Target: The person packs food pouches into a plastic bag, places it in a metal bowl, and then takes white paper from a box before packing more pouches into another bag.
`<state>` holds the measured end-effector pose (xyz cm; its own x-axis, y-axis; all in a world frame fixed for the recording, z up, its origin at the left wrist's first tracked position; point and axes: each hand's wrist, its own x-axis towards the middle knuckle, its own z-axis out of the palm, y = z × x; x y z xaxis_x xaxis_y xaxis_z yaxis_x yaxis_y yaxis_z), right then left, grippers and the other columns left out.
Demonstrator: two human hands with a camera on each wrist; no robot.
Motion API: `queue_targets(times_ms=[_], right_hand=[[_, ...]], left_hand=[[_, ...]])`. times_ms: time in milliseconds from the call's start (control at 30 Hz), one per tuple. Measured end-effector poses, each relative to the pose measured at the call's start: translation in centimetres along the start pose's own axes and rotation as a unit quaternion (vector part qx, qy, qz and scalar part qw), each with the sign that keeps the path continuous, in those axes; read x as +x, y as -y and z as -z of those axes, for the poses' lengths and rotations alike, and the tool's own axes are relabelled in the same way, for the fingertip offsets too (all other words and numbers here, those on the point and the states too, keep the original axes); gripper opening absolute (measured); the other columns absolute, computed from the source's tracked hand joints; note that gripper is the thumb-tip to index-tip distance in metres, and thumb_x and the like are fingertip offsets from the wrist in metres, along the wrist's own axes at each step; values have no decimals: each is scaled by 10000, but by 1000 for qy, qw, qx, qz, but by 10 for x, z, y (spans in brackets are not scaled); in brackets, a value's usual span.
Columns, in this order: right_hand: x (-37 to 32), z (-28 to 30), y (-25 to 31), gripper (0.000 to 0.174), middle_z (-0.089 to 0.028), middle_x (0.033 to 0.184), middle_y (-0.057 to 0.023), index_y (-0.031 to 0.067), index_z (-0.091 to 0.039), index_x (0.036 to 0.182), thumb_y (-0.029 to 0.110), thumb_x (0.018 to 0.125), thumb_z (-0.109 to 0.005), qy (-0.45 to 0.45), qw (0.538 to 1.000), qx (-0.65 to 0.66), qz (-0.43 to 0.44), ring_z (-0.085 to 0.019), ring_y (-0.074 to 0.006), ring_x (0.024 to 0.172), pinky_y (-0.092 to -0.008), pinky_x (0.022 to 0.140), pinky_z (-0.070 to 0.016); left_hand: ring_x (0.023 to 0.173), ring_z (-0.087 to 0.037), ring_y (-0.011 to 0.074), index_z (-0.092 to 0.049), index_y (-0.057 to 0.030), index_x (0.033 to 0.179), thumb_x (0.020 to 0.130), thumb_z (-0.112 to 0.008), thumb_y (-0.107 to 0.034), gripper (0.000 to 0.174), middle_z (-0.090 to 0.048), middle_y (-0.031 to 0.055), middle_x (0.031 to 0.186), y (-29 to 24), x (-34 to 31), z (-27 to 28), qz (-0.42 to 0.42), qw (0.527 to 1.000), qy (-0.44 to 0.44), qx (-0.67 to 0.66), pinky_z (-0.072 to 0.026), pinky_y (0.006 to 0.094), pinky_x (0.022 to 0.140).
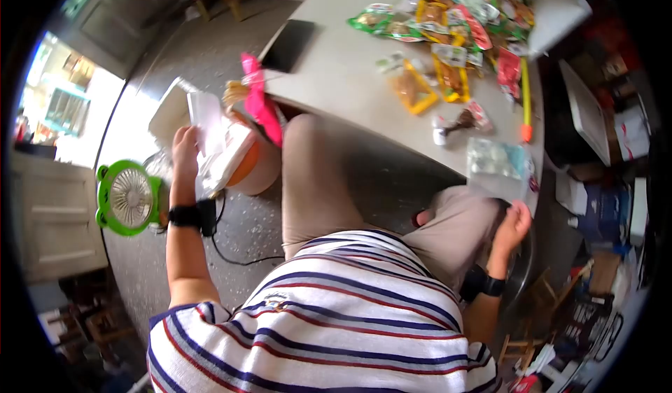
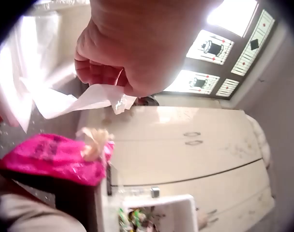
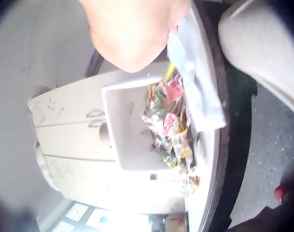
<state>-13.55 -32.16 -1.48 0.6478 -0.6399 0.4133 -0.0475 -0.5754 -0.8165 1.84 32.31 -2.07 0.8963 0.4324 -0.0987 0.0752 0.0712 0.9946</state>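
Observation:
My left hand (image 1: 185, 153) pinches the edge of a translucent white plastic bag (image 1: 205, 116) at the left, over a pale container (image 1: 168, 106) and a bucket with an orange part (image 1: 246, 163). The left wrist view shows the film bunched at the curled fingertips of that hand (image 2: 122, 53). By the table's near right corner, my right hand (image 1: 514, 226) pinches the end of a clear plastic bag (image 1: 495, 169) with a pale blue patch. This bag hangs long and flat from the fingers in the right wrist view, where the palm hides most of the grip.
Many small colourful food packets (image 1: 455, 22) are heaped on the table (image 1: 329, 71), beside a white foam box (image 1: 556, 8). A black phone-like slab (image 1: 288, 45) lies near the left edge. A pink bag (image 1: 260, 102) hangs by the bucket; a green fan (image 1: 129, 197) stands left.

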Motion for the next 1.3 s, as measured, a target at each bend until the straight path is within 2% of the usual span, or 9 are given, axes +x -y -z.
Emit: queue_targets(times_ms=[200,300,433,567,733,867,967,1100,1300], right_hand=[[-11,-83,93,129,-514,794,-20,11,-497,891,95,794,-504,302,940,152,29,-473,-71,717,-199,647,-400],[-27,-133,113,156,-536,788,-43,0,-499,894,114,789,-512,380,894,236,-21,-514,-100,715,-214,637,-426],[-37,-179,133,263,-527,835,-41,12,-455,982,198,801,-498,460,824,299,-144,-534,-112,736,-228,610,-439],[-36,-191,146,243,-526,811,-26,51,-463,952,236,798,-492,462,761,386,-240,-527,-101,692,-203,549,-412],[-33,-194,137,139,-518,688,10,84,-494,827,219,790,-492,434,750,422,-267,-511,-75,633,-177,509,-380],[-26,-187,138,138,-513,680,6,76,-499,808,212,788,-498,404,775,421,-243,-496,-62,607,-178,505,-382],[-24,-183,143,140,-515,688,8,71,-503,815,209,791,-495,402,776,433,-220,-485,-56,603,-179,508,-385],[-25,-181,141,152,-518,698,7,62,-507,820,209,808,-468,413,775,429,-210,-481,-57,618,-179,523,-386],[-24,-171,145,196,-513,687,-1,36,-503,794,216,823,-431,417,811,363,-192,-471,-57,619,-195,535,-386]], left_hand=[[621,-425,76,-520,-7,830,781,-467,-127,139,-489,15,713,-51,-64,-103,-57,989,129,42,-355,203,566],[710,-461,84,-522,-12,866,793,-484,-106,125,-516,15,776,-22,-70,-156,-34,978,203,-45,-372,201,638],[726,-464,78,-519,-1,869,793,-497,-104,129,-519,12,767,-20,-101,-217,-66,947,313,44,-377,200,655],[645,-445,59,-514,5,826,794,-494,-109,120,-498,-6,692,-14,-122,-254,-46,927,366,73,-374,189,567],[670,-468,93,-510,0,843,778,-511,-121,138,-510,21,731,6,-121,-271,-14,904,420,75,-392,212,596],[819,-494,281,-501,-10,848,675,-590,-113,220,-495,150,930,-11,-138,-280,-350,878,273,181,-420,327,695],[809,-512,216,-503,-10,881,669,-623,-104,261,-504,100,930,-17,-143,-283,-398,830,315,231,-436,279,667],[721,-542,181,-501,-2,846,687,-614,-117,226,-551,94,792,-23,-149,-288,-244,863,381,224,-440,283,632],[648,-536,217,-523,1,777,732,-511,-145,154,-562,110,715,-13,-148,-290,-183,882,372,223,-422,301,606]])
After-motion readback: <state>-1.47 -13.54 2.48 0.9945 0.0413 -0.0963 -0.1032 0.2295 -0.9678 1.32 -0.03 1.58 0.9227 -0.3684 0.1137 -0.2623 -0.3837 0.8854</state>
